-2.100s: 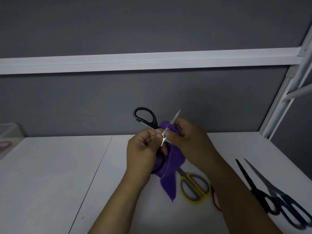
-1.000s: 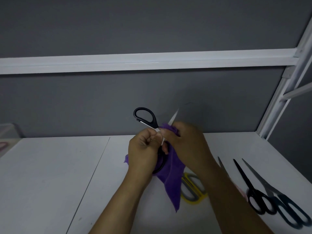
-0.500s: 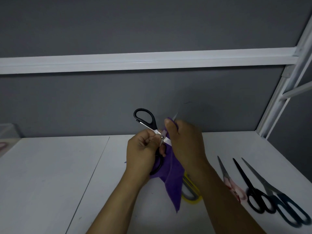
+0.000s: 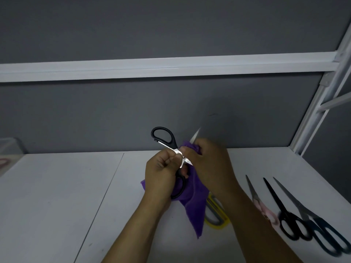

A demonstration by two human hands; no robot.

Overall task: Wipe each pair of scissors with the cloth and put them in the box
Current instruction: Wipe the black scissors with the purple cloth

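Observation:
My left hand (image 4: 161,173) grips a pair of black-handled scissors (image 4: 164,138) near the pivot, held up over the white table with the blades spread. One handle loop sticks up; the other is behind my palm. My right hand (image 4: 209,164) pinches a purple cloth (image 4: 191,204) around one blade, whose tip (image 4: 195,135) pokes out above my fingers. The cloth hangs down toward the table. A clear box (image 4: 9,147) stands at the far left edge, with something pink inside.
On the white table (image 4: 57,196) lie yellow-handled scissors (image 4: 216,215) partly under the cloth, then pink-handled scissors (image 4: 266,211), black scissors (image 4: 288,224) and dark blue scissors (image 4: 326,236) at the right. A grey wall with a white rail (image 4: 171,67) stands behind.
My right hand has been sliding the cloth up and down the blade; it now sits nearer the pivot than half a second ago. The view shifted slightly, showing the pink-handled scissors.

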